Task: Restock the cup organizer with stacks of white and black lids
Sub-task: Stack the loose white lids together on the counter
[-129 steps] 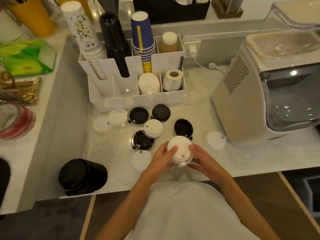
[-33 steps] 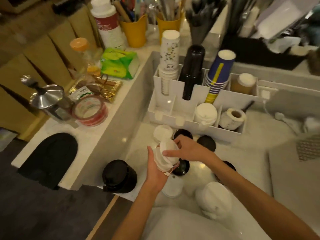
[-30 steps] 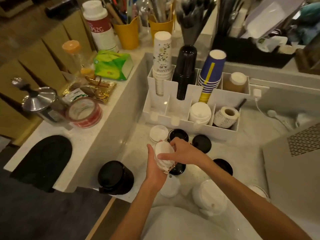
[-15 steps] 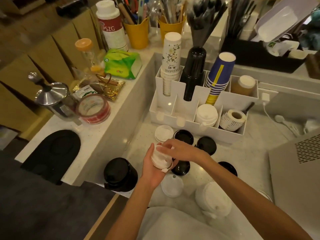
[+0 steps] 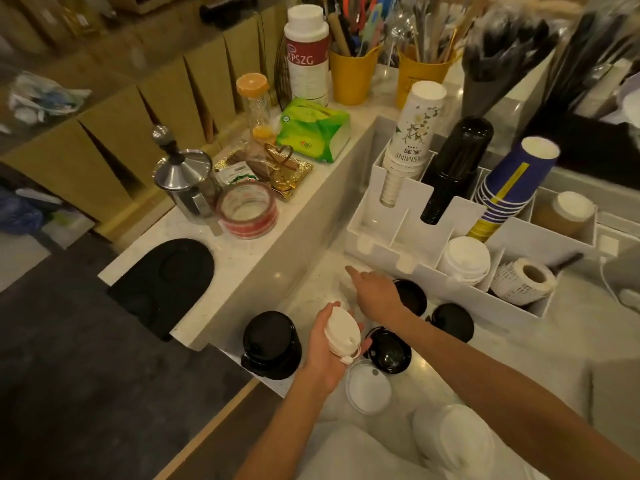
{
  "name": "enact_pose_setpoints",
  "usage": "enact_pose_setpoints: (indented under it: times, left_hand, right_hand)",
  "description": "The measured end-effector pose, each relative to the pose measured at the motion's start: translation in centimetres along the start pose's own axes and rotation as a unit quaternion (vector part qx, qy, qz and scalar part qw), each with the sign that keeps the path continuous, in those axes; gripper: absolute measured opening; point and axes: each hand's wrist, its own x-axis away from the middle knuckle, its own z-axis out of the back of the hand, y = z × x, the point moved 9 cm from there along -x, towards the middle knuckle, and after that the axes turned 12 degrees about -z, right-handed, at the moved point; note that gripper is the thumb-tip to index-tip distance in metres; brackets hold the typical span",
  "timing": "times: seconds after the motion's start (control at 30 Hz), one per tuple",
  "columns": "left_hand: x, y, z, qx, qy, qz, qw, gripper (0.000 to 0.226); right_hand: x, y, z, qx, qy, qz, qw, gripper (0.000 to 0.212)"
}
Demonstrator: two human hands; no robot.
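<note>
Lower centre: left hand (image 5: 322,358) gripped stacked white lids (image 5: 341,332); right hand (image 5: 375,294), fingers straight, hovered near the front wall of the organizer (image 5: 464,220), covering something indistinct.

Pale speckled table (image 5: 519,344) holds the white cup organizer (image 5: 398,233), with loose black lids (image 5: 453,322) and one white lid (image 5: 369,391) in front.

organizer (image 5: 464,220) at 1 o'clock on desk (image 5: 536,348) | lid stack (image 5: 467,259) in its front compartment | loose lids (image 5: 452,322) at its 6 o'clock
</note>
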Motion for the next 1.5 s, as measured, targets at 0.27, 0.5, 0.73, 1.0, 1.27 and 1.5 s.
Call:
enact_pose_setpoints:
  times: [0.27,0.5,0.73,1.0,1.27,1.5]
  left_hand:
    - [-0.2,0.3,0.5,-0.038,-0.019,-0.040,0.998,0.047]
    - [0.8,-0.9,-2.8,-0.109,-0.123,-0.025,0.986,0.067]
    - [1.4,-1.8,-3.0,-0.131,-0.137,-0.035,0.981,0.041]
    - [1.7,-2.3,-4.0,-0.203,-0.159,-0.049,0.965,0.038]
    - [1.3,-2.5,-3.2,-0.137,-0.137,-0.009,0.981,0.057]
    - [2.0,-1.6,-3.5,-0.140,-0.158,-0.039,0.977,0.050]
  right_hand:
    - [7.1,4.9,2.8,-0.768,-0.194,-0.218,0.570,0.039]
    - [13.8,4.0,2.7,-0.750,-0.238,-0.173,0.592,0.045]
    - [15.3,4.9,3.3,-0.584,-0.219,-0.181,0.761,0.039]
    - [15.0,4.8,3.1,-0.521,-0.183,-0.149,0.820,0.066]
    - [15.2,3.5,3.5,-0.504,-0.181,-0.120,0.836,0.083]
    - [15.4,2.6,3.2,-0.499,-0.149,-0.155,0.839,0.076]
